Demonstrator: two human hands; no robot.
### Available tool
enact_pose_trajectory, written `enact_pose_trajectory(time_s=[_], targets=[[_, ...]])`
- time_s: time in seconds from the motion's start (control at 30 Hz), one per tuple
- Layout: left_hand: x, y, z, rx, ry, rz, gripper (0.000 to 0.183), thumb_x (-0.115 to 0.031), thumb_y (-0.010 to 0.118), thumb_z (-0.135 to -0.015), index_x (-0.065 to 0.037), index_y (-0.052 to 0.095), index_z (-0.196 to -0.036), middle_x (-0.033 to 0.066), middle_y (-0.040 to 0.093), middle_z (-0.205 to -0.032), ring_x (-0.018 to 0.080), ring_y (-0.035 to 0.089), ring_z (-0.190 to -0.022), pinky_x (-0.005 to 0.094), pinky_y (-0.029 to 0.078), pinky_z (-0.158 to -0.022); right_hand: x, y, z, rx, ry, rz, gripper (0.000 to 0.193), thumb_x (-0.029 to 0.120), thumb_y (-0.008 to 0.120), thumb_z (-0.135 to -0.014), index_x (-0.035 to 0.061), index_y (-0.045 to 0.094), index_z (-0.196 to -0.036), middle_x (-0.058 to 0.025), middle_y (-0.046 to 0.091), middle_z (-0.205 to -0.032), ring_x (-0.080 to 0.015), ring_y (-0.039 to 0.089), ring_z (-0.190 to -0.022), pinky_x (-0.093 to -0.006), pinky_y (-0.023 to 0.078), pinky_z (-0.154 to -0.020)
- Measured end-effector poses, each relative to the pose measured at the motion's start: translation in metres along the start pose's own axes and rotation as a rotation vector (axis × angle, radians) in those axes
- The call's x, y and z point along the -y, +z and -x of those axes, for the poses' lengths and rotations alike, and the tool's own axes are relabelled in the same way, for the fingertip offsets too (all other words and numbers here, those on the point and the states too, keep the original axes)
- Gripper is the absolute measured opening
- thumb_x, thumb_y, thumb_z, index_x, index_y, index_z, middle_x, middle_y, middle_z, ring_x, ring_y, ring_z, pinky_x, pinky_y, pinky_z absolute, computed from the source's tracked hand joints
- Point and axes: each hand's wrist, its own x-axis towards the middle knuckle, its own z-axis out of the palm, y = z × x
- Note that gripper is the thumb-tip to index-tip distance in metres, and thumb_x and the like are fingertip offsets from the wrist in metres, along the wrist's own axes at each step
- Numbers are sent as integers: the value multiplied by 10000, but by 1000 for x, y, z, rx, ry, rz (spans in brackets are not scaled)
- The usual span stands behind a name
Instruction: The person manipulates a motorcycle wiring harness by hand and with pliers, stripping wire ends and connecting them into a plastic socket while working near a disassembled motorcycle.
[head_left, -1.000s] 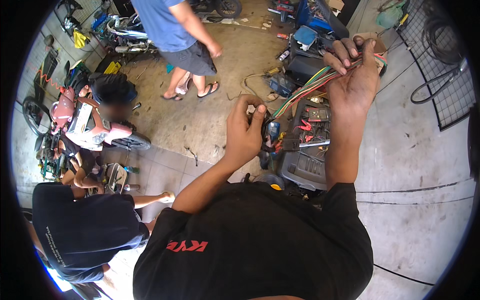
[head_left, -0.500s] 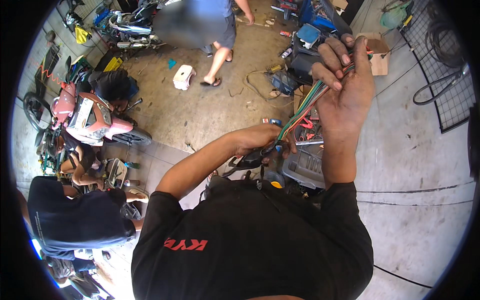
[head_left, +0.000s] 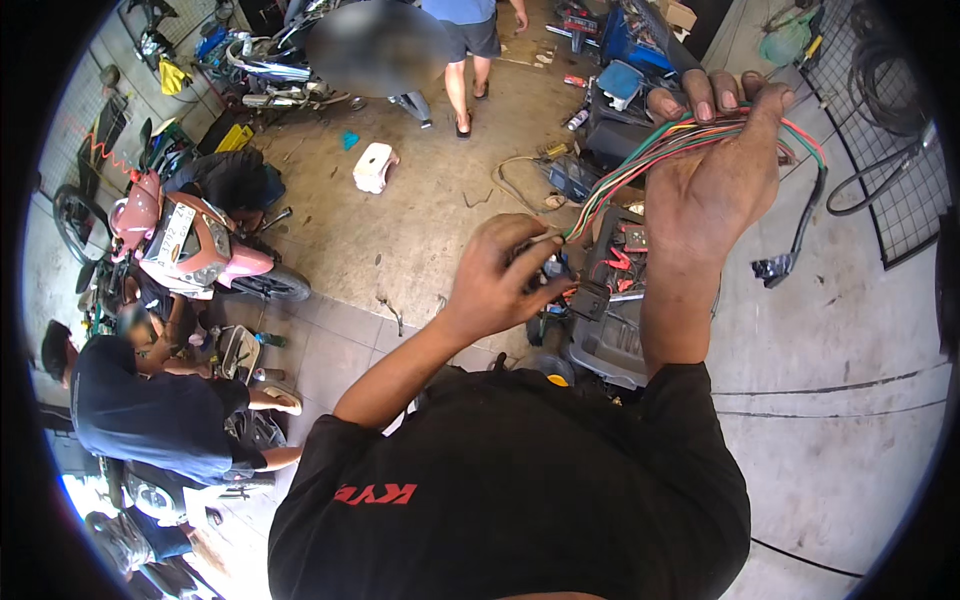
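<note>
A wiring harness of red, green, yellow, white and black wires (head_left: 608, 187) stretches between my two hands. My right hand (head_left: 712, 190) is raised at the upper right with its fingers curled over the bundle. Beyond it, a black-sleeved end (head_left: 803, 225) hangs down to a dark connector (head_left: 772, 269). My left hand (head_left: 503, 275), lower and nearer the middle, closes on the other end of the harness, where the wires run into dark parts. Its fingers partly hide those parts. A black connector block (head_left: 588, 301) shows just beside its fingertips.
A grey tool case (head_left: 612, 345) lies below my hands, with red clips (head_left: 620, 260) above it. A pink motorcycle (head_left: 190, 235) stands at left near crouching people. A white stool (head_left: 376, 167) and a standing person (head_left: 468, 50) are farther off. A wire-mesh panel (head_left: 870, 150) leans at right.
My left hand has risen and turned, bringing the harness's lower end up. My right hand has shifted slightly right, and the black-sleeved end now dangles from it. The far person has moved right.
</note>
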Motion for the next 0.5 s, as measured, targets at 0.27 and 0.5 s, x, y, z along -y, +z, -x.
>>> enact_pose_trajectory(time_s=[0.27,0.5], targets=[[10,9,-10,-182,-98,133,290,97,753,-741,-16,585,-949,153,627,-969,256,658,-884,300,563,-700,4,10,1,-25,-79,8,297,427,465,-1021,137,426,-973,18,374,-772,-108,391,-676,-359,416,-572],[7,-15,-40,343,-890,797,106,-29,683,-863,16,631,-943,75,651,-836,105,605,-636,253,489,-549,10,-2,13,116,40,-194,250,341,451,-1038,103,457,-963,16,361,-760,-78,332,-667,-186,295,-446]])
